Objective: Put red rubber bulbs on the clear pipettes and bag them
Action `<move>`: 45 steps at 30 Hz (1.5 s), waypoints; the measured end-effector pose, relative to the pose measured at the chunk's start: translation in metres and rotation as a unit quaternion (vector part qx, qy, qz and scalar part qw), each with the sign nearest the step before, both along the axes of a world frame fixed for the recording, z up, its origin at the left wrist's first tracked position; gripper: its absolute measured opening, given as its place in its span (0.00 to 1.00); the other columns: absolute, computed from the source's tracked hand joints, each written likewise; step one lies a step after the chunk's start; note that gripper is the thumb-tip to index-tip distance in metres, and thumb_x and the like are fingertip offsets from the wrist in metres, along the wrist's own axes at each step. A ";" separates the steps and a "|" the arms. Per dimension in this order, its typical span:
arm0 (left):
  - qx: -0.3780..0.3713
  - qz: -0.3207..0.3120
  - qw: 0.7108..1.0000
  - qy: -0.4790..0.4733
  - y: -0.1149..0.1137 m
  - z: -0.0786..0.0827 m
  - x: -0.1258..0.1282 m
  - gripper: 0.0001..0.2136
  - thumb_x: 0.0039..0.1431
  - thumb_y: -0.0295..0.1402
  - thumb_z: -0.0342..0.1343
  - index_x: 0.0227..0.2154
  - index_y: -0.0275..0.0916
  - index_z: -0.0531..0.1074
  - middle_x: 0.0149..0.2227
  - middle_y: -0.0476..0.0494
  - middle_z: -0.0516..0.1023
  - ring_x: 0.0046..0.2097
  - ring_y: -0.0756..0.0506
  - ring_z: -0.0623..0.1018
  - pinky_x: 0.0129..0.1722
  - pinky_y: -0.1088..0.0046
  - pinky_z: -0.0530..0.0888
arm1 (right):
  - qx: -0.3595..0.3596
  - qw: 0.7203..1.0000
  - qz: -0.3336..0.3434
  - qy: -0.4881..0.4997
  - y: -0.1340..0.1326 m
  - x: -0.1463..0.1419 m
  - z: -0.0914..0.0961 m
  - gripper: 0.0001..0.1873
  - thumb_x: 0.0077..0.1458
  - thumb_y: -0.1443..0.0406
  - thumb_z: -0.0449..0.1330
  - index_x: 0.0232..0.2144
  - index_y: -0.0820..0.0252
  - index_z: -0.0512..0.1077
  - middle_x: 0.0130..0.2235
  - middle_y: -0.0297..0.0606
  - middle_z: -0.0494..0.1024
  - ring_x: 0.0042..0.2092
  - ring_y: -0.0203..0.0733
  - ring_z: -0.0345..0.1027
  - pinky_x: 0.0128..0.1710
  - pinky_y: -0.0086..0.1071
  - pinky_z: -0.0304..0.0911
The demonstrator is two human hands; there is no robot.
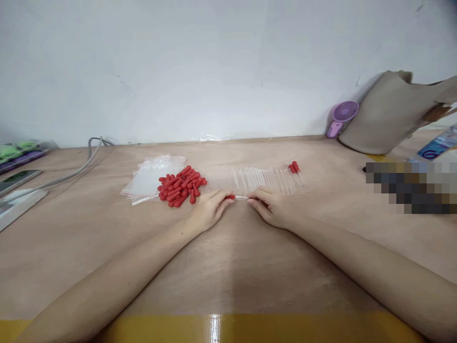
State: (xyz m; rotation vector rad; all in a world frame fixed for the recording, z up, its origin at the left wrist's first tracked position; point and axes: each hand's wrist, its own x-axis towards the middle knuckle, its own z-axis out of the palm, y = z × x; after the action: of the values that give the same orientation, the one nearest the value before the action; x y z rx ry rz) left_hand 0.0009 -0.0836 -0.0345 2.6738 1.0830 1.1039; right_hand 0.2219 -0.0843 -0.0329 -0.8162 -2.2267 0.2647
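My left hand point(210, 208) pinches a small red rubber bulb point(230, 196) at the centre of the table. My right hand point(270, 206) pinches a thin clear glass tube point(242, 197) that meets the bulb end to end between the two hands. A pile of several red bulbs point(181, 186) lies just left of my left hand. Behind both hands lies a row of several clear tubes point(253, 179). At the row's right end, a few tubes carry red bulbs point(294, 166).
A clear plastic bag point(150, 178) lies beside the bulb pile. A purple hand fan point(342, 116) and a beige bag point(389, 112) stand at the back right. A grey cable point(76, 171) and flat devices point(16, 188) are at the left. Yellow tape point(250, 327) marks the near edge.
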 end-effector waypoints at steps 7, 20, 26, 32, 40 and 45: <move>-0.005 -0.042 0.999 -0.025 -0.002 0.002 0.000 0.08 0.60 0.32 0.48 0.37 0.37 0.71 0.33 0.44 0.78 0.33 0.49 0.77 0.33 0.74 0.74 | -0.028 0.998 0.061 -0.014 0.004 0.003 0.000 0.14 0.60 0.63 0.48 0.38 0.56 0.73 0.31 0.37 0.72 0.31 0.35 0.66 0.31 0.29 0.62; 0.006 -0.052 0.999 -0.002 -0.002 0.000 -0.001 0.07 0.59 0.30 0.50 0.37 0.35 0.71 0.33 0.44 0.78 0.34 0.49 0.77 0.34 0.75 0.74 | 0.037 0.996 -0.005 -0.077 0.003 0.004 -0.007 0.14 0.59 0.64 0.48 0.35 0.59 0.73 0.29 0.37 0.71 0.29 0.34 0.63 0.28 0.27 0.58; 0.036 -0.046 0.998 -0.002 -0.002 -0.004 -0.002 0.06 0.58 0.30 0.51 0.37 0.35 0.71 0.33 0.45 0.78 0.33 0.50 0.77 0.33 0.75 0.74 | 0.038 0.995 -0.020 -0.092 0.000 0.002 -0.005 0.13 0.59 0.65 0.49 0.33 0.60 0.73 0.29 0.37 0.72 0.30 0.34 0.64 0.30 0.26 0.57; 0.034 -0.031 0.999 -0.001 -0.005 0.000 0.002 0.06 0.58 0.31 0.52 0.36 0.36 0.71 0.32 0.45 0.77 0.31 0.50 0.76 0.32 0.76 0.72 | 0.070 0.992 -0.023 -0.100 0.001 0.003 -0.006 0.13 0.59 0.65 0.48 0.33 0.60 0.73 0.29 0.37 0.71 0.30 0.34 0.64 0.30 0.26 0.58; -0.070 -0.026 0.997 -0.011 -0.005 0.011 0.003 0.07 0.58 0.33 0.52 0.35 0.35 0.71 0.32 0.45 0.76 0.33 0.50 0.74 0.33 0.75 0.71 | 0.094 0.995 0.011 -0.035 0.013 0.009 -0.010 0.10 0.59 0.64 0.50 0.38 0.61 0.69 0.31 0.39 0.70 0.30 0.35 0.63 0.30 0.28 0.60; -0.071 -0.033 0.996 -0.032 -0.005 0.007 0.002 0.07 0.57 0.33 0.53 0.33 0.36 0.73 0.31 0.47 0.78 0.30 0.51 0.75 0.30 0.78 0.70 | 0.145 0.988 0.000 -0.057 0.010 0.009 -0.015 0.10 0.59 0.65 0.49 0.36 0.61 0.70 0.28 0.37 0.69 0.28 0.34 0.60 0.27 0.27 0.56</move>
State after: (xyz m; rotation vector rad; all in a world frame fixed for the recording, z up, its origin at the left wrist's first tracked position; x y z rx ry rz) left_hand 0.0030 -0.0885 -0.0278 2.5289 1.0140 1.0513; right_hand 0.2307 -0.0739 -0.0474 -0.6878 -2.2997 -0.1073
